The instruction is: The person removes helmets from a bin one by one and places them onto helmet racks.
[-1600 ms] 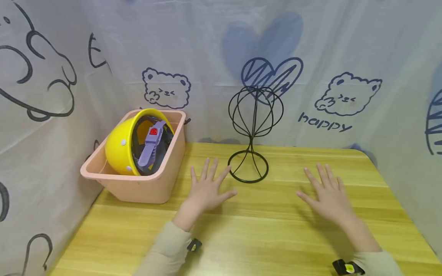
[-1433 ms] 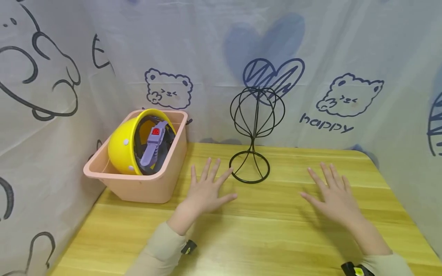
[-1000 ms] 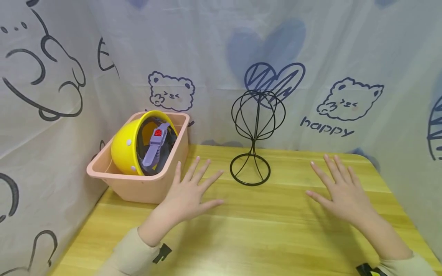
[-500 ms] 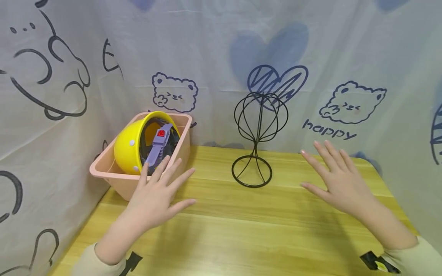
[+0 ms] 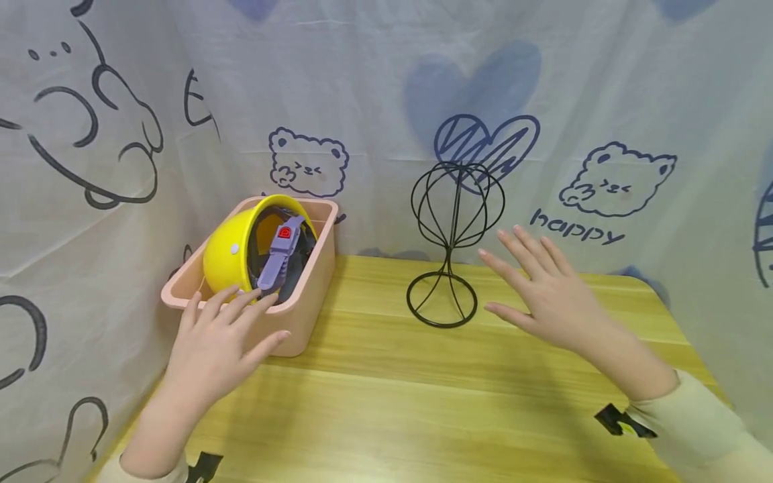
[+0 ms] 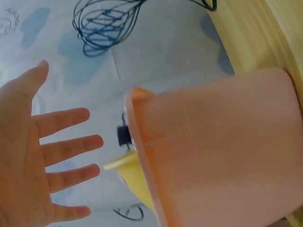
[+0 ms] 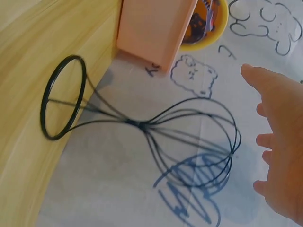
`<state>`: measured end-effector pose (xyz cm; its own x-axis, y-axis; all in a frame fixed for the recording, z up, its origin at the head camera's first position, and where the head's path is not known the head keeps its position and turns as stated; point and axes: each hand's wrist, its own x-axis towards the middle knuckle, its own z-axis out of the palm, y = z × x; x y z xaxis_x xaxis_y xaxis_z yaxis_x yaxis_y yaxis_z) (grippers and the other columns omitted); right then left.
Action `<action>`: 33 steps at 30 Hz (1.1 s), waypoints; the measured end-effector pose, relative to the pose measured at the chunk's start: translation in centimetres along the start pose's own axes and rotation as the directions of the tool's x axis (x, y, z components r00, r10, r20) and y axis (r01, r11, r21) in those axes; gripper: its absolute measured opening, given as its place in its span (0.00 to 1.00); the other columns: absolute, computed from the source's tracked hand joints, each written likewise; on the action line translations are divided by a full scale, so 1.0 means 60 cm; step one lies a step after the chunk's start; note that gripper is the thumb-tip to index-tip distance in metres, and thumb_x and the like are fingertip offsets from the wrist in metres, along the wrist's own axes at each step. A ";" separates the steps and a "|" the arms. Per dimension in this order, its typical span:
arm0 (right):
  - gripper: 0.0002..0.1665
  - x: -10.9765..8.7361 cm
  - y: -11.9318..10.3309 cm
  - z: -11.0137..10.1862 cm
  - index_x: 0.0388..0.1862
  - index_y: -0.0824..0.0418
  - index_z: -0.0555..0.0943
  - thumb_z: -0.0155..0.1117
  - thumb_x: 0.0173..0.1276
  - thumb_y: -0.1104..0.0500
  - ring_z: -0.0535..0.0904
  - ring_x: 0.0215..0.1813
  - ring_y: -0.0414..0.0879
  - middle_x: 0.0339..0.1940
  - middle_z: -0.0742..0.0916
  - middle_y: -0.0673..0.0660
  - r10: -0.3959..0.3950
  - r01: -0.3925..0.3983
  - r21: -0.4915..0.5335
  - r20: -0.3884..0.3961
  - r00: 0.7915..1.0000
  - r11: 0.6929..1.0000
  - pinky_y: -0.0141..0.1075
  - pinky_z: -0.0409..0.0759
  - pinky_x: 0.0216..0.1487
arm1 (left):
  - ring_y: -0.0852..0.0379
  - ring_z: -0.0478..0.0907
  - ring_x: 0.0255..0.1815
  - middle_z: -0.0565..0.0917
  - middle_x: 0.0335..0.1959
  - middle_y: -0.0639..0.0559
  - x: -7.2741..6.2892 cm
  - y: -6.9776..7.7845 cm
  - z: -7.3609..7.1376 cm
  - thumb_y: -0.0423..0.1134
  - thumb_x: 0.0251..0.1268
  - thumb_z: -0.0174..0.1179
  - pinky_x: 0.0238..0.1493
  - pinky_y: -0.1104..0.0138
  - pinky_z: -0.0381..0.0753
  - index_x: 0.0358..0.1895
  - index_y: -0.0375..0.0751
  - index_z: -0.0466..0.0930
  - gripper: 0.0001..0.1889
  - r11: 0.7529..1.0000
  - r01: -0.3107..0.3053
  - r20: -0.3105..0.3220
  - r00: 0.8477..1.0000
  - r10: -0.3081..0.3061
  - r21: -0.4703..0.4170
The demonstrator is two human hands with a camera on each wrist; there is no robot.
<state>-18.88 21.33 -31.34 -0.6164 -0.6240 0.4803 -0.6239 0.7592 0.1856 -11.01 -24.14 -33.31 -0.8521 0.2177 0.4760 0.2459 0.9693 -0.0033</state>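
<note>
A yellow hard hat point(image 5: 226, 251) lies on its side in a pink plastic bin point(image 5: 304, 322), its inner harness and purple strap point(image 5: 280, 251) facing right. My left hand point(image 5: 211, 342), fingers spread, is over the near side of the bin; in the left wrist view the left hand point(image 6: 28, 156) is apart from the rim and holds nothing. A black wire stand point(image 5: 449, 248) with a round cage top stands upright on the table. To its right my right hand point(image 5: 552, 298) hovers with fingers extended and nothing in it; the right wrist view shows it apart from the wire cage.
The wooden table point(image 5: 386, 416) has a rounded back right corner. White curtains point(image 5: 374, 87) with printed bears and hearts hang behind it and along both sides, close behind the bin and the stand.
My left hand has moved left from beside the stand to the bin's near side. The right hand has first drifted right, then come left toward the stand. Hat, bin and stand stay put.
</note>
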 end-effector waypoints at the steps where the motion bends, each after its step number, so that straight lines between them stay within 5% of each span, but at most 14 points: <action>1: 0.43 0.006 -0.004 0.002 0.78 0.47 0.55 0.37 0.72 0.28 0.40 0.83 0.53 0.81 0.52 0.57 -0.011 0.011 0.010 -0.003 1.000 1.000 0.49 0.35 0.81 | 0.41 0.68 0.66 0.81 0.58 0.46 -0.002 -0.005 0.003 0.64 0.60 0.58 0.68 0.38 0.54 0.60 0.52 0.77 0.30 1.000 0.000 -0.030 1.000 0.000 0.008; 8: 0.42 0.049 -0.033 0.023 0.78 0.47 0.56 0.36 0.72 0.28 0.46 0.81 0.58 0.81 0.55 0.59 -0.073 0.074 0.048 -0.035 0.997 0.996 0.51 0.38 0.80 | 0.39 0.73 0.52 0.85 0.49 0.45 -0.004 -0.031 0.026 0.61 0.54 0.61 0.54 0.43 0.65 0.49 0.48 0.84 0.25 0.998 0.047 -0.215 0.976 -0.038 0.035; 13: 0.42 0.087 -0.054 0.041 0.77 0.48 0.57 0.33 0.73 0.28 0.47 0.81 0.57 0.79 0.59 0.59 -0.131 0.137 0.076 -0.085 0.988 0.988 0.51 0.41 0.80 | 0.37 0.72 0.50 0.85 0.46 0.42 0.002 -0.046 0.041 0.60 0.56 0.62 0.50 0.42 0.63 0.43 0.46 0.85 0.22 0.991 0.137 -0.222 0.966 -0.131 0.011; 17: 0.41 0.115 -0.070 0.053 0.76 0.49 0.59 0.32 0.73 0.29 0.48 0.81 0.56 0.79 0.60 0.60 -0.177 0.186 0.088 -0.105 0.979 0.978 0.51 0.44 0.80 | 0.35 0.69 0.50 0.82 0.46 0.41 0.010 -0.056 0.049 0.63 0.58 0.61 0.48 0.39 0.61 0.42 0.45 0.85 0.24 0.978 0.205 -0.162 0.965 -0.207 -0.028; 22: 0.41 0.146 -0.086 0.070 0.76 0.50 0.59 0.48 0.71 0.32 0.48 0.81 0.57 0.79 0.59 0.60 -0.228 0.235 0.083 -0.088 0.970 0.968 0.53 0.47 0.79 | 0.33 0.64 0.54 0.77 0.50 0.38 0.015 -0.068 0.050 0.69 0.59 0.56 0.50 0.34 0.57 0.43 0.45 0.82 0.29 0.958 0.281 -0.015 0.959 -0.282 -0.059; 26: 0.43 0.169 -0.098 0.082 0.77 0.48 0.59 0.57 0.67 0.35 0.49 0.81 0.57 0.79 0.60 0.59 -0.245 0.249 0.069 -0.062 0.968 0.966 0.52 0.47 0.79 | 0.32 0.64 0.54 0.75 0.48 0.38 0.018 -0.079 0.049 0.71 0.58 0.56 0.49 0.33 0.58 0.43 0.46 0.80 0.30 0.961 0.272 0.028 0.962 -0.270 -0.048; 33: 0.41 0.212 -0.117 0.097 0.76 0.47 0.60 0.56 0.70 0.36 0.49 0.81 0.55 0.79 0.59 0.58 -0.273 0.275 0.081 -0.030 0.961 0.958 0.52 0.46 0.80 | 0.33 0.65 0.50 0.74 0.42 0.39 0.029 -0.094 0.048 0.75 0.54 0.55 0.43 0.31 0.62 0.41 0.46 0.78 0.33 0.969 0.247 0.094 0.965 -0.243 -0.027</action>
<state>-25.15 6.99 -31.54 -0.4080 -0.8018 0.4366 -0.8060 0.5409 0.2403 -15.21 -28.91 -35.02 -0.9258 -0.0147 0.3777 0.0404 0.9897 0.1376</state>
